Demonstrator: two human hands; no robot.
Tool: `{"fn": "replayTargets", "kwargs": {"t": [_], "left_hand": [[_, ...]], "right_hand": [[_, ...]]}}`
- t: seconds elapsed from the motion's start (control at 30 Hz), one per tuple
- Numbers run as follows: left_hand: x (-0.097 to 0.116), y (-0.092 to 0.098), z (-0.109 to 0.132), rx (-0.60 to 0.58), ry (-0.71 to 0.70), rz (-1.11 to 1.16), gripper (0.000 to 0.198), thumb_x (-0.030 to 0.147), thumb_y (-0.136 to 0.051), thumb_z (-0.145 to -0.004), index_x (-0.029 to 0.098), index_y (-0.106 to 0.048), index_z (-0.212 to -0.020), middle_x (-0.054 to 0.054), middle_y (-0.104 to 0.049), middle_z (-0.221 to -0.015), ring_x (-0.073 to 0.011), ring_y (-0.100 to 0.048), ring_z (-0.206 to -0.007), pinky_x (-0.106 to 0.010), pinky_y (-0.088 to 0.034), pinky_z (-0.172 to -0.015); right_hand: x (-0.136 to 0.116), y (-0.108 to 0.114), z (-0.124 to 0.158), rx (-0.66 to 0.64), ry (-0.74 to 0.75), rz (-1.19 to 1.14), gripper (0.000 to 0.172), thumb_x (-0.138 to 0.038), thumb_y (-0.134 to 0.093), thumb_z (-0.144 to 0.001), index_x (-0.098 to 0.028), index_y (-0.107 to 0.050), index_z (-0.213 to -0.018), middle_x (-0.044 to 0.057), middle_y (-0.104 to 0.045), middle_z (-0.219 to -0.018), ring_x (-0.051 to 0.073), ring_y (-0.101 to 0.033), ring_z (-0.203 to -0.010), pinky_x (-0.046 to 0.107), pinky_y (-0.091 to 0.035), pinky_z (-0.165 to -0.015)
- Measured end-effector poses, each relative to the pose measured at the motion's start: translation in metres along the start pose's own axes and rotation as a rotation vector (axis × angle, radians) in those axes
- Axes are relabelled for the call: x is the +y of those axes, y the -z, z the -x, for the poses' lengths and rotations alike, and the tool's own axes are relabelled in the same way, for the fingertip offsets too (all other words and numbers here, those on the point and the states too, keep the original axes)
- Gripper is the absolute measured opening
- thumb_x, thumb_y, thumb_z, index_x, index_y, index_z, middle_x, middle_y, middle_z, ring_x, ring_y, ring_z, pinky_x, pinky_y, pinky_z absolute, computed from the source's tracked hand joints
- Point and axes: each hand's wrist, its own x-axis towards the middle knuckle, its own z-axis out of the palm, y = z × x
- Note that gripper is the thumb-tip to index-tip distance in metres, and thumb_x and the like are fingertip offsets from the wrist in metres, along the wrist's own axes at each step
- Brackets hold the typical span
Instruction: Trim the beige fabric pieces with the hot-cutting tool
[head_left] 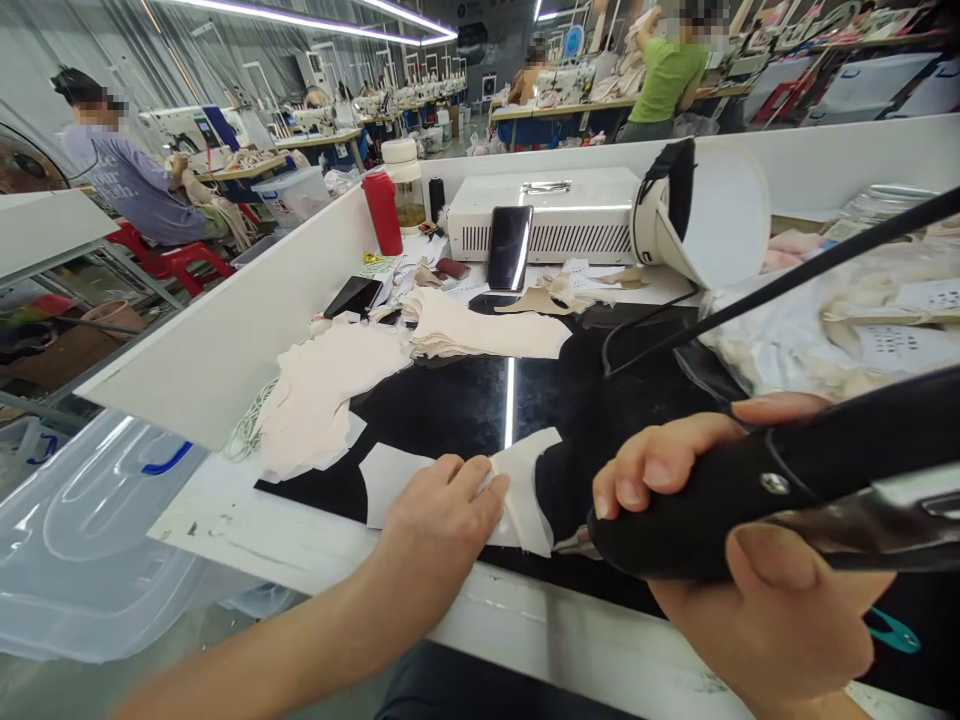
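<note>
My right hand (pixel 750 560) is wrapped round the black handle of a corded tool (pixel 795 475), whose metal tip points left just above the black work mat (pixel 450 400). My left hand (pixel 442 515) lies on a pale cut fabric piece (pixel 529 480) at the mat's near edge, fingers closed and pinching its fold. A second pale piece (pixel 394 475) lies under my left wrist. The tool's black cord (pixel 810 270) runs up to the right.
Stacks of cream fabric pieces (pixel 322 395) (pixel 480 330) lie on the mat's far left. A white box (pixel 555 215), two phones (pixel 510 248) (pixel 354 296), a red bottle (pixel 383 212) and a white stand (pixel 705 215) sit behind. Bagged pieces (pixel 840 330) lie right. Other people work at far tables.
</note>
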Motion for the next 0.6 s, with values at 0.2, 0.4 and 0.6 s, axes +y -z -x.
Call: {"fn": "replayTargets", "kwargs": {"t": [0.2,0.4,0.6], "left_hand": [[0.002,0.004,0.001,-0.02,0.005,-0.011,0.019,0.006,-0.061,-0.117,0.016,-0.069,-0.131,-0.007,-0.076,-0.114,-0.0229,-0.07,-0.089,-0.037,-0.057,-0.079],[0.006,0.008,0.006,-0.017,0.056,-0.132,0.01,0.01,-0.063,-0.115,0.017,-0.069,-0.112,-0.005,-0.071,-0.095,-0.0228,-0.063,-0.074,-0.037,-0.05,-0.062],[0.014,0.021,0.003,0.118,-0.186,0.094,0.026,0.004,-0.051,-0.12,0.014,-0.073,-0.112,-0.007,-0.077,-0.104,-0.02,-0.073,-0.093,-0.032,-0.063,-0.085]], "right_hand": [[0.005,0.0,0.003,-0.043,0.016,0.008,0.043,-0.043,-0.104,-0.09,-0.032,-0.073,-0.119,-0.004,-0.073,-0.08,0.019,-0.067,-0.063,0.032,-0.062,-0.054],[0.005,-0.001,0.005,-0.042,0.03,0.026,0.043,-0.044,-0.104,-0.09,-0.032,-0.074,-0.119,-0.005,-0.073,-0.078,0.019,-0.068,-0.061,0.032,-0.064,-0.053],[0.004,-0.001,0.005,-0.047,0.02,0.03,0.045,-0.044,-0.104,-0.09,-0.032,-0.073,-0.12,-0.005,-0.073,-0.079,0.019,-0.068,-0.061,0.032,-0.064,-0.054]]}}
